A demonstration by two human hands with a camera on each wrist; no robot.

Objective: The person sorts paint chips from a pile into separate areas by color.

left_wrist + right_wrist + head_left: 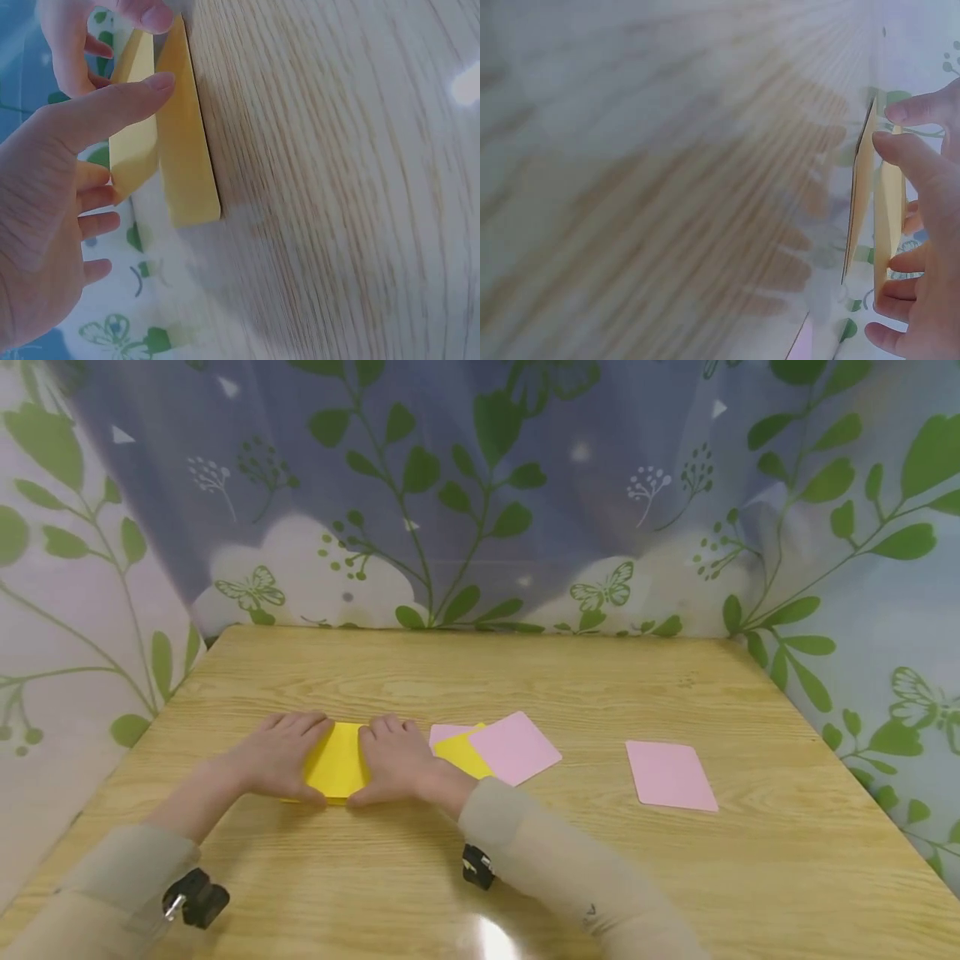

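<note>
Both hands hold a yellow card (339, 760) by its opposite sides, on the left part of the table. My left hand (283, 756) grips its left side, thumb at the near edge and fingers toward the far edge. On its right side, my right hand (397, 762) holds it the same way. Beneath it lies more yellow card (186, 150), flat on the wood in the left wrist view. A gap shows between this and the held card (889, 199) in the right wrist view, where the held one looks slightly bowed.
Just right of the right hand, a pink card (517, 747) overlaps a yellow card (461, 752), with another pink card (448, 732) partly hidden under them. A separate pink card (671, 775) lies farther right on the wooden table (570, 852). Leaf-patterned curtains (465, 527) surround the table's back and sides.
</note>
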